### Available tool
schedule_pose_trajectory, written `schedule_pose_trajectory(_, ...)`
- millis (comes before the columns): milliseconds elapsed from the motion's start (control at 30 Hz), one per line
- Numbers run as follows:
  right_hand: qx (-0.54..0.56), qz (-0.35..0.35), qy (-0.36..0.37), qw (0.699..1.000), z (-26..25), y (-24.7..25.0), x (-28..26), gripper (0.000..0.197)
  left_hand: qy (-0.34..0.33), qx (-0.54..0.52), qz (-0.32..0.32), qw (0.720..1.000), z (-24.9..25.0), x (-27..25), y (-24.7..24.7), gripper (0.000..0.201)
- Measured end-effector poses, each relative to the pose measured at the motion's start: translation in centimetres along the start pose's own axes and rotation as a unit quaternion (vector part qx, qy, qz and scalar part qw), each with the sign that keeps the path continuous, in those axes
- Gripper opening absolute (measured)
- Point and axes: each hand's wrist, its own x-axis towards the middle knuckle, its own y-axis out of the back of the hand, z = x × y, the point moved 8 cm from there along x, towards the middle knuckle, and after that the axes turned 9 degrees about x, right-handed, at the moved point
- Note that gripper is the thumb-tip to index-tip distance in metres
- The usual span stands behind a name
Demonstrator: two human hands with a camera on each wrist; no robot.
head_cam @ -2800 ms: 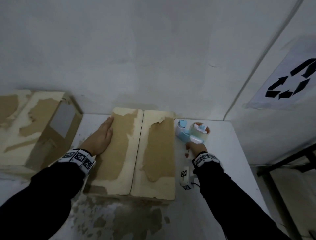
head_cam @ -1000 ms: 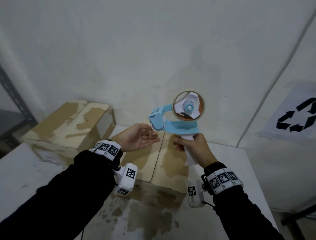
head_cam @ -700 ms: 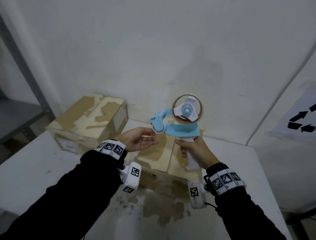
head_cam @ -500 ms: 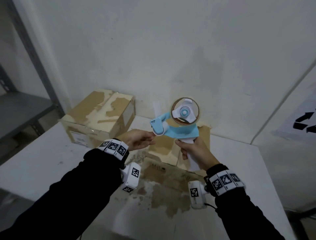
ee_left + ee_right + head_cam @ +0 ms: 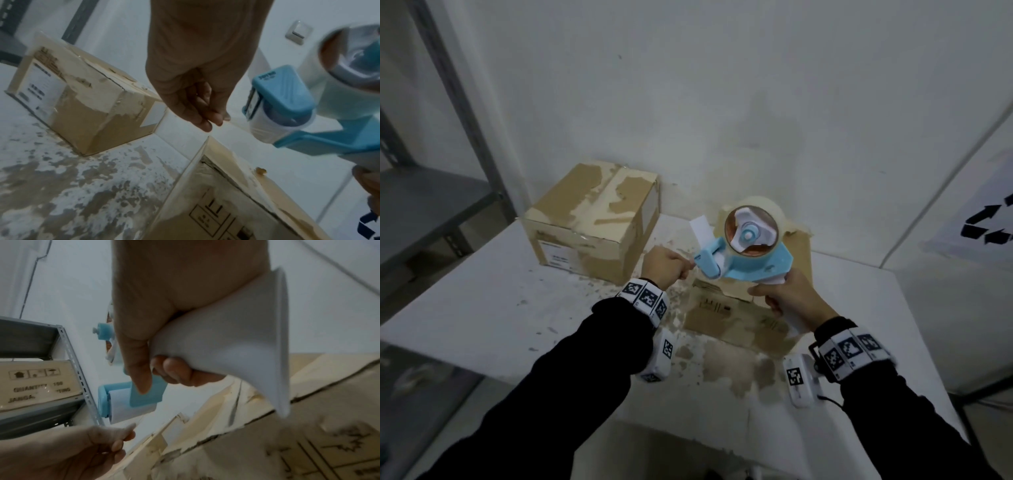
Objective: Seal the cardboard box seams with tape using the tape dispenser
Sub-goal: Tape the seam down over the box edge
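My right hand (image 5: 774, 298) grips the white handle (image 5: 216, 340) of the blue tape dispenser (image 5: 743, 255) and holds it in the air over the cardboard box (image 5: 736, 318). A pale tape roll (image 5: 774, 209) sits on its hub. My left hand (image 5: 683, 269) is just left of the dispenser's roller (image 5: 267, 128). Its thumb and fingers pinch the clear tape end (image 5: 130, 427). The box lies on the white table (image 5: 482, 308) below both hands, its top seam (image 5: 236, 183) dark and gaping. The dispenser hides most of the box top in the head view.
A second, torn cardboard box (image 5: 592, 222) stands at the table's back left. A grey metal shelf (image 5: 431, 192) is left of the table and holds a printed carton (image 5: 37, 382). White walls close the back and right, with a recycling sign (image 5: 989, 222). The table's near edge (image 5: 619, 411) is below my forearms.
My left hand went from open, palm up, beneath the dispenser's front to pinching the tape end at the roller. The head view swung left and now takes in more of the shelf.
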Motion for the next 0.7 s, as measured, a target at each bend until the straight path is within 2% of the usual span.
schedule_pose_trajectory(200,-0.060,0.031,0.017,0.998,-1.7,1.9,-1.2,0.023,-0.018,-0.014,-0.005,1.000,1.7,0.3,-1.0,0.013)
schedule_pose_trajectory(367,-0.150,0.041,0.019,0.988,-0.8,2.7,-1.4,0.027,-0.040,0.026,0.000,0.999,1.2,-0.3,-2.9,0.013)
schedule_pose_trajectory(500,-0.151,0.050,0.025,0.987,-0.3,4.0,-2.0,0.023,-0.021,0.091,0.022,0.995,-0.7,1.1,-0.7,0.020)
schedule_pose_trajectory(600,-0.124,0.062,0.010,0.990,-0.8,7.2,-2.6,0.022,-0.003,0.051,-0.034,0.998,-1.3,2.7,1.6,0.020)
schedule_pose_trajectory(700,-0.112,0.060,0.014,0.992,-1.1,8.4,-1.6,0.022,-0.024,0.040,-0.016,0.999,-0.3,3.7,1.8,0.025)
